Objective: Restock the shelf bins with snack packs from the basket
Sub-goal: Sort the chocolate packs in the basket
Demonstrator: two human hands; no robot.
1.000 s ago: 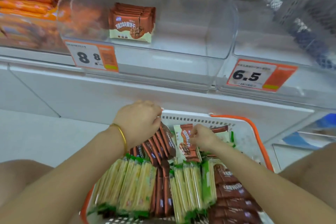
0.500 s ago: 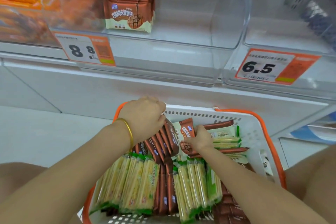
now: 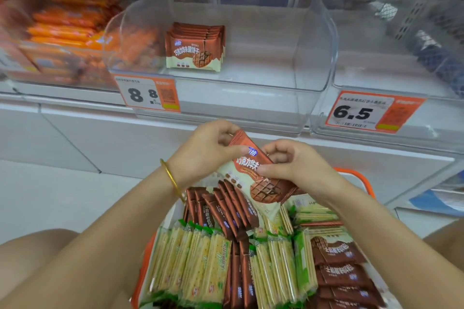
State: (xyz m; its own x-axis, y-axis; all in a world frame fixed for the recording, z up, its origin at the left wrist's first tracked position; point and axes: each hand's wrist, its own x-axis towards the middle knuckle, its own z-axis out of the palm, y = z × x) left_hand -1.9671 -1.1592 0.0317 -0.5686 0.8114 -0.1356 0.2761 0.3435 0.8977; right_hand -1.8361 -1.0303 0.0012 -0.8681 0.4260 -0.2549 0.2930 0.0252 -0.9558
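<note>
Both hands hold a bundle of brown chocolate wafer packs (image 3: 253,178) just above the basket. My left hand (image 3: 208,150) grips its upper left end. My right hand (image 3: 288,165) pinches its right side. Below them the white basket with an orange rim (image 3: 361,180) holds several more brown packs (image 3: 223,210) and several green cracker packs (image 3: 198,261). On the shelf above, a clear bin (image 3: 313,62) tagged 8.8 contains a small stack of the same brown wafer packs (image 3: 194,49) at its left side.
A clear bin at left is full of orange packs (image 3: 62,32). Another clear bin (image 3: 391,70) at right carries a 6.5 price tag (image 3: 369,113). My knees show at the lower left and right edges.
Both hands have lifted a bundle of brown wafer packs out of the basket and brought it up toward the shelf. The view has moved closer to the bins.
</note>
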